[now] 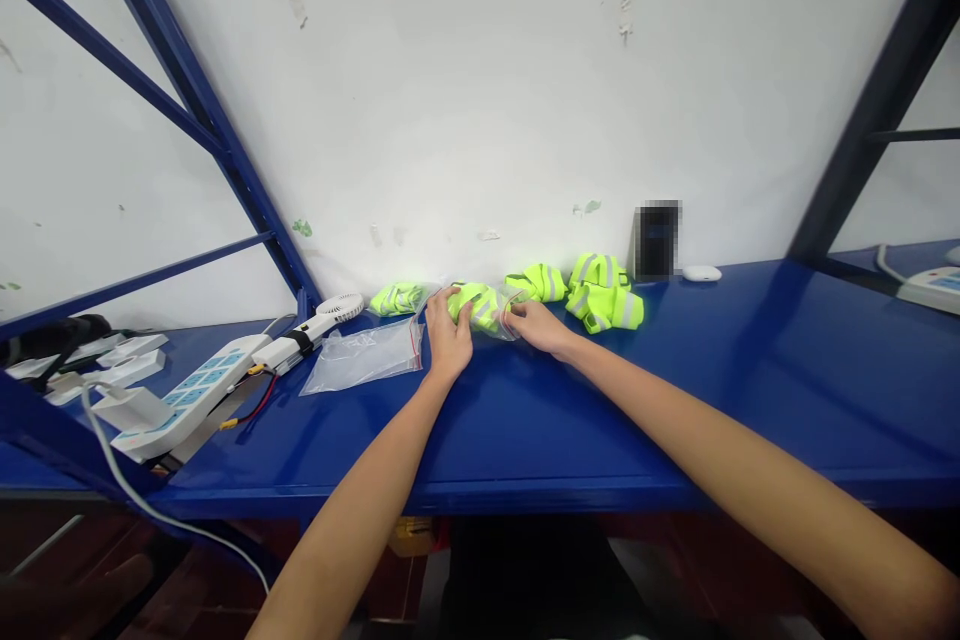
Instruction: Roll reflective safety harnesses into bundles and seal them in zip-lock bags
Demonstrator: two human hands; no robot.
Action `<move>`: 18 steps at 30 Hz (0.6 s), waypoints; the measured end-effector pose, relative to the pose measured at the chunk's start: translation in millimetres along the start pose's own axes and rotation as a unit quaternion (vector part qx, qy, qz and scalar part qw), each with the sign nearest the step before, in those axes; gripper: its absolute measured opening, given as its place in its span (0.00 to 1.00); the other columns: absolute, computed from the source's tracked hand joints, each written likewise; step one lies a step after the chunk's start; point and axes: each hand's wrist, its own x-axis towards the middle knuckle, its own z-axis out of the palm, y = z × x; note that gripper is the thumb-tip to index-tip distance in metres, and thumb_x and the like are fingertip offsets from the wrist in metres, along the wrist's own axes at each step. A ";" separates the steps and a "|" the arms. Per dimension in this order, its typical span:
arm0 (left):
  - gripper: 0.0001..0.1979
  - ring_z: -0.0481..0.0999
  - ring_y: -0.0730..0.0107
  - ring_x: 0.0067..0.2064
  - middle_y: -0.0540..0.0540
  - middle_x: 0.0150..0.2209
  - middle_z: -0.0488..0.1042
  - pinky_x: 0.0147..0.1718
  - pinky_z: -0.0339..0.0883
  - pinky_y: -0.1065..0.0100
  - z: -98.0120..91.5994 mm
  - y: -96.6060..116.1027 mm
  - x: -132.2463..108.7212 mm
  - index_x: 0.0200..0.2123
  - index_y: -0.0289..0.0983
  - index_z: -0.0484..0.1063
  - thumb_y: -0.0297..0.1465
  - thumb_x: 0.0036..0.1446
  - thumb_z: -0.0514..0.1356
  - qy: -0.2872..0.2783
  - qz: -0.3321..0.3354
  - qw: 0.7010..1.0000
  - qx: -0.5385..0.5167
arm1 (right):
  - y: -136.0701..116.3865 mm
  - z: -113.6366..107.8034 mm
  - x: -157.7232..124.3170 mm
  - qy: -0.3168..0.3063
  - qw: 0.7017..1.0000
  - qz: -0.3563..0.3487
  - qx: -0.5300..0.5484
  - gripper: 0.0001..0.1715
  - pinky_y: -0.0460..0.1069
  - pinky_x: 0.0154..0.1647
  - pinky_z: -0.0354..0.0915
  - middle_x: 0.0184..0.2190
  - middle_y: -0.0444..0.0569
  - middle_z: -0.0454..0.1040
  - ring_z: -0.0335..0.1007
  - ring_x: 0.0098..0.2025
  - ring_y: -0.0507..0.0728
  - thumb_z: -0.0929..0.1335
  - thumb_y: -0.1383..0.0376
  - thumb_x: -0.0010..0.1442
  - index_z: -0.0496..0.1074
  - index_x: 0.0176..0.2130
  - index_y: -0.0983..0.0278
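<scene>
A folded fluorescent yellow reflective vest (480, 304) lies in a clear zip bag (513, 330) in front of me. My left hand (450, 335) grips its left end, fingers over the far side and thumb on the near side. At the bag's right end, by the red zip strip, my right hand (538, 325) pinches the opening; its fingertips are partly hidden. Behind my left hand sits another bagged yellow bundle (397, 298). A flat clear zip bag (366, 356) lies to the left. Several rolled yellow reflective pieces (606, 305) rest right of my right hand.
Left on the blue table (585, 420) are a white handheld fan (339, 308), a power strip (195, 398) and a red-black cable (259, 402). A pixelated dark object (657, 240) leans on the wall beside a white case (702, 273). Blue frame posts (217, 135) flank the table.
</scene>
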 end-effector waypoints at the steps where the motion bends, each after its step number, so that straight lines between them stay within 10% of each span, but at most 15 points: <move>1: 0.13 0.67 0.60 0.53 0.41 0.48 0.69 0.54 0.57 0.58 -1.2 0.7 0.8 0.49 0.39 0.65 0.34 0.62 0.55 0.003 0.010 1.000 -0.013 | 0.3 -0.5 0.0 -0.013 0.999 0.012 0.042 0.13 0.48 0.35 0.63 0.27 0.48 0.76 0.69 0.30 0.55 0.68 0.59 0.54 0.75 0.29 0.67; 11: 0.14 0.68 0.61 0.53 0.43 0.48 0.70 0.55 0.58 0.60 -5.9 3.5 1.7 0.47 0.40 0.68 0.38 0.59 0.59 -0.002 0.009 0.995 -0.099 | 12.3 -3.5 5.0 -0.031 0.980 0.033 0.191 0.12 0.49 0.43 0.66 0.31 0.48 0.78 0.71 0.36 0.55 0.71 0.59 0.50 0.76 0.32 0.66; 18: 0.25 0.73 0.63 0.48 0.41 0.49 0.70 0.47 0.67 0.63 -1.2 -14.2 9.6 0.54 0.40 0.65 0.41 0.55 0.62 0.057 -0.205 0.932 -0.294 | 14.6 1.1 5.4 0.020 0.979 0.036 0.199 0.21 0.50 0.35 0.68 0.30 0.50 0.79 0.72 0.32 0.57 0.74 0.59 0.45 0.78 0.38 0.68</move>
